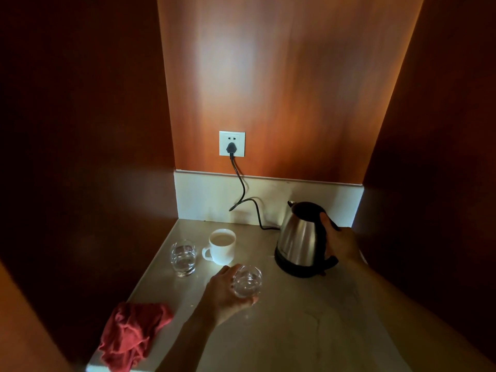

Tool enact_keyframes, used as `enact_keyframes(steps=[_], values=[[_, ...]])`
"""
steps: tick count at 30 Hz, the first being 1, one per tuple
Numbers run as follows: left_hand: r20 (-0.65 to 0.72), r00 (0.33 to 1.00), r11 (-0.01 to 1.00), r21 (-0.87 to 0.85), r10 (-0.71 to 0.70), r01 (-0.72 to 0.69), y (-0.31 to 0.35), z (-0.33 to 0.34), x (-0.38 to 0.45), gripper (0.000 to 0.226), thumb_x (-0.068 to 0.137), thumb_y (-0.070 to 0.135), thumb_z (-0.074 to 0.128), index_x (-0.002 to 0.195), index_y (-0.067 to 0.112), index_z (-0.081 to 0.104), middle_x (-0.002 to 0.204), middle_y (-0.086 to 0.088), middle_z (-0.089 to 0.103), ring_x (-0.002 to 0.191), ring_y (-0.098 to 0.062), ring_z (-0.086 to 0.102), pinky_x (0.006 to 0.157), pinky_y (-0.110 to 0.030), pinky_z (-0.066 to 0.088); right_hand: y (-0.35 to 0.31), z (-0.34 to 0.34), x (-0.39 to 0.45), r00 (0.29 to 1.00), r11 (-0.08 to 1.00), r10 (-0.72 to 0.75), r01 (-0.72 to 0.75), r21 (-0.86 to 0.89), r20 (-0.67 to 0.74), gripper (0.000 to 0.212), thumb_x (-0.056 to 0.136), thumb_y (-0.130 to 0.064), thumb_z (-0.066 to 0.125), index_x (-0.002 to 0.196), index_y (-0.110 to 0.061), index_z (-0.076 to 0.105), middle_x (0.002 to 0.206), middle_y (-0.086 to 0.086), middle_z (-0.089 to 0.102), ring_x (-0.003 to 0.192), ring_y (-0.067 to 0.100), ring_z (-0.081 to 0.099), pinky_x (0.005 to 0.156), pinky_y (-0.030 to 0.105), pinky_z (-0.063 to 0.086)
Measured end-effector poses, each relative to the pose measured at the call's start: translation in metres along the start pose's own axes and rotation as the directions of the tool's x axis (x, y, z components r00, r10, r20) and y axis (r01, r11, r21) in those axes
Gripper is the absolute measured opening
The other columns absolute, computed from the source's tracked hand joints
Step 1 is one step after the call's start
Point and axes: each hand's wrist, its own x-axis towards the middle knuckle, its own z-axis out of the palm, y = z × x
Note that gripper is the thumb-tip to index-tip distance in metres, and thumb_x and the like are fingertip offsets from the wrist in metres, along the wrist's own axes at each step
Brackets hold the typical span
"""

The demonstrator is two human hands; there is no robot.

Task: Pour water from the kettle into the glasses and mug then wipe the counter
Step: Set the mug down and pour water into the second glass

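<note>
A steel kettle (298, 238) with a black lid and handle stands upright on its black base at the right of the counter (308, 326). My right hand (339, 241) grips its handle. My left hand (222, 294) wraps around a clear glass (247, 280) holding water near the counter's middle. A second clear glass (183, 257) with water stands at the left. A white mug (221, 247) with liquid in it stands just right of that glass. A crumpled red cloth (131, 335) lies at the counter's front left edge.
A black cord (243, 194) runs from the wall socket (232, 143) down to the kettle base. Dark wooden walls close in on the left and right. A white backsplash (308, 196) lines the back.
</note>
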Motion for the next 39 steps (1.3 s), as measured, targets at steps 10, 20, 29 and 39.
enact_keyframes(steps=[10,20,29,39], values=[[0.018,0.995,0.995,-0.009,-0.099,0.1,0.006,-0.002,-0.001,0.097,0.045,0.058,0.091,0.133,0.037,0.055,0.116,0.02,0.064,0.103,0.003,0.065,0.095,-0.026,0.056,0.005,-0.007,0.006,1.0,0.999,0.026,-0.027,0.043,0.011,0.065,0.083,-0.067,0.068,0.069,-0.004,0.063,0.058,0.011,0.061,0.054,0.026,0.059,0.052,0.029,0.043],[-0.018,0.987,0.983,0.093,-0.158,0.159,0.023,-0.002,0.002,0.087,0.044,0.06,0.087,0.121,0.032,0.058,0.108,0.017,0.065,0.097,-0.002,0.066,0.089,-0.026,0.056,0.009,-0.016,0.015,1.0,0.998,0.002,-0.003,0.059,0.026,0.063,0.084,-0.065,0.068,0.06,-0.008,0.056,0.051,0.008,0.055,0.049,0.023,0.055,0.049,0.027,0.041],[-0.165,0.959,0.972,0.006,-0.231,0.235,0.053,-0.003,0.042,0.086,0.049,0.047,0.091,0.124,0.02,0.06,0.11,0.011,0.068,0.098,-0.008,0.066,0.089,-0.028,0.056,0.014,-0.013,0.018,0.999,0.998,-0.019,0.016,0.066,0.038,0.072,0.08,-0.068,0.07,0.071,0.003,0.066,0.065,0.02,0.065,0.058,0.029,0.064,0.054,0.03,0.046],[-0.216,0.935,0.947,0.095,-0.281,0.306,0.078,0.007,0.12,0.08,0.059,0.041,0.092,0.124,0.007,0.06,0.11,-0.006,0.07,0.102,-0.023,0.065,0.08,-0.022,0.044,0.017,-0.013,0.023,0.996,0.998,-0.053,0.05,0.039,0.066,0.064,0.085,-0.066,0.066,0.058,-0.009,0.05,0.053,0.01,0.053,0.048,0.022,0.055,0.047,0.026,0.041]])
